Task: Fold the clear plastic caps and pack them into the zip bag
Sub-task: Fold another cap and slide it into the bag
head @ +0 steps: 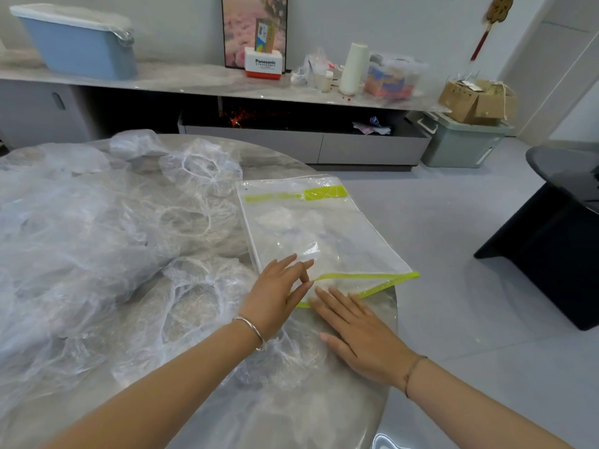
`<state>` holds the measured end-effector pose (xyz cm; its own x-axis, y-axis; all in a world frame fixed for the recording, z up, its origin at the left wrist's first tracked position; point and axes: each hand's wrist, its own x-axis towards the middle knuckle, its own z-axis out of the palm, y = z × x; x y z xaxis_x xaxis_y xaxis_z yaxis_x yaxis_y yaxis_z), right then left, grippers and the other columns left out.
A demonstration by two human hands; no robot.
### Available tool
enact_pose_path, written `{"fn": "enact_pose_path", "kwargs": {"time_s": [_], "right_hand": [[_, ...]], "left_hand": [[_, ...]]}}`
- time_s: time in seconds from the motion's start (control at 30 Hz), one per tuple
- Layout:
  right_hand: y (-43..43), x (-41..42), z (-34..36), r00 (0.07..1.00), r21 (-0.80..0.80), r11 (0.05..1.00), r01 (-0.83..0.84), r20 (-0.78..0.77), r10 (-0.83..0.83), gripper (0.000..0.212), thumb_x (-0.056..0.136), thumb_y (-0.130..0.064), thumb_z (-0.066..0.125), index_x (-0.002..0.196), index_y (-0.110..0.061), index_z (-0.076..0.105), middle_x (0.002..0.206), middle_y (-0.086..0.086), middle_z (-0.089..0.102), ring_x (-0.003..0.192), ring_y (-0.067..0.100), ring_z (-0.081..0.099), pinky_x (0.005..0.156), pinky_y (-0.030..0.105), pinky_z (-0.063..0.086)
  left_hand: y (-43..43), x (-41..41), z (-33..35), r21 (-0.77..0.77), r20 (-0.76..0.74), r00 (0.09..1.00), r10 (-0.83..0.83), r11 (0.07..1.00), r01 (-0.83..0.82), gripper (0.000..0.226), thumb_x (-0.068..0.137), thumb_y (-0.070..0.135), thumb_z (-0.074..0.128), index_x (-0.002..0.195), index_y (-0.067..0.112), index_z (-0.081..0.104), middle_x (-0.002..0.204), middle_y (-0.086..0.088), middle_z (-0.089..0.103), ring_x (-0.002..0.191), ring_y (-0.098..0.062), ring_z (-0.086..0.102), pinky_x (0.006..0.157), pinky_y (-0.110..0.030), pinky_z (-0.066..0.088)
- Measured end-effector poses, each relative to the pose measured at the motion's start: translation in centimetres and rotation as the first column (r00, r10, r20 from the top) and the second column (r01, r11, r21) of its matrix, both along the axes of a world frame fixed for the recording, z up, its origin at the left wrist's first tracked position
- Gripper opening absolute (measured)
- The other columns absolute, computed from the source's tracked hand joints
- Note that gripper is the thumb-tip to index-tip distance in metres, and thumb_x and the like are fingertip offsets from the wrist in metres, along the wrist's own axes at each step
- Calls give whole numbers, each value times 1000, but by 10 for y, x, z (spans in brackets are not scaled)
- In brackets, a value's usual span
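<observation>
A clear zip bag [324,231] with a lime-green zip edge lies at the right rim of the round marble table [278,160], its mouth facing me. Folded clear plastic shows inside it. My left hand [275,296] pinches the bag's upper lip near the green zip and lifts it slightly. My right hand [356,332] lies flat, fingers straight, on a folded clear plastic cap at the bag's mouth. Several loose crumpled clear caps [201,170] with elastic rims cover the table's left and middle, and one [194,303] sits just left of my left wrist.
The bag's right corner hangs past the table edge. A black side table [557,241] stands on the floor to the right. A long low cabinet [291,140] runs along the back, with a blue bin [81,43], boxes and a grey crate [460,144].
</observation>
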<state>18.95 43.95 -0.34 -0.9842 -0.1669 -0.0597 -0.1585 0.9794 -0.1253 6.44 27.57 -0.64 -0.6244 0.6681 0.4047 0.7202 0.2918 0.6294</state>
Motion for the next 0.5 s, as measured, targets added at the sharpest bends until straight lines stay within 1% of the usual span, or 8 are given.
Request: {"fn": "enact_pose_path", "kwargs": {"time_s": [0.07, 0.13, 0.2, 0.27, 0.33, 0.4, 0.43, 0.5], "right_hand": [[0, -12, 0, 994, -89, 994, 56, 95, -48, 66, 88, -61, -5, 149, -36, -5, 157, -16, -11, 143, 1, -16, 116, 26, -12], [-1, -30, 3, 991, -156, 983, 100, 100, -85, 59, 96, -55, 6, 151, -35, 4, 158, -15, -3, 144, 1, -9, 118, 27, -5], [-1, -51, 4, 990, -182, 977, 107, 115, -87, 50, 102, -43, 15, 151, -35, 10, 159, -12, 0, 145, 4, -7, 118, 28, -2], [1, -74, 3, 989, -138, 986, 88, 126, -71, 51, 101, -44, 11, 151, -32, 9, 159, -8, -1, 146, 9, -8, 118, 29, -2], [4, -95, 0, 992, -52, 995, 81, 106, -75, 64, 92, -51, 1, 152, -28, 5, 160, -5, -3, 146, 13, -7, 118, 32, -1], [8, -110, -5, 989, -2, 996, 95, 118, -94, 59, 97, -50, 8, 151, -29, 0, 159, -5, -7, 146, 14, -8, 119, 35, -1], [8, -111, -6, 989, -28, 994, 103, 113, -99, 56, 100, -47, 12, 152, -31, 1, 159, -6, -6, 146, 12, -8, 119, 35, -2], [7, -103, -4, 995, -122, 989, 85, 52, -79, 55, 100, -48, 12, 152, -31, 9, 160, -7, 3, 146, 9, -4, 119, 32, -1]], "left_hand": [[-2, 1, -2, -25, 53, 998, -30, 999, 31, 17, 96, 38, 43, 97, 25, 55, 129, 8, 57, 134, -5, 29, 112, -29, 16], [-3, 1, -1, -44, 111, 993, -33, 998, 38, 11, 95, 43, 38, 88, 37, 44, 130, 10, 55, 131, 2, 31, 112, -25, 14], [-3, 1, -3, -46, 124, 992, -19, 999, 25, 13, 92, 51, 33, 84, 42, 38, 123, 5, 59, 124, 1, 36, 110, -16, 11], [-2, 0, -3, -45, 121, 993, -13, 999, 19, 20, 90, 54, 27, 87, 39, 39, 119, 2, 60, 118, -3, 40, 105, -6, 5], [0, -2, -4, -17, 128, 992, -19, 1000, 21, 20, 90, 54, 27, 90, 40, 41, 120, 5, 59, 118, -4, 43, 106, -10, 9], [2, -5, -5, 4, 150, 988, -24, 1000, 24, 28, 90, 53, 29, 97, 36, 50, 122, 6, 59, 120, -4, 44, 109, -19, 14], [2, -6, -5, 6, 153, 988, -14, 1000, 13, 28, 90, 53, 29, 97, 36, 51, 122, 6, 59, 120, -5, 45, 109, -20, 15], [2, -9, -3, 8, 144, 990, 4, 1000, -6, 15, 91, 52, 29, 89, 46, 43, 120, 2, 60, 117, -5, 45, 106, -10, 12]]}}
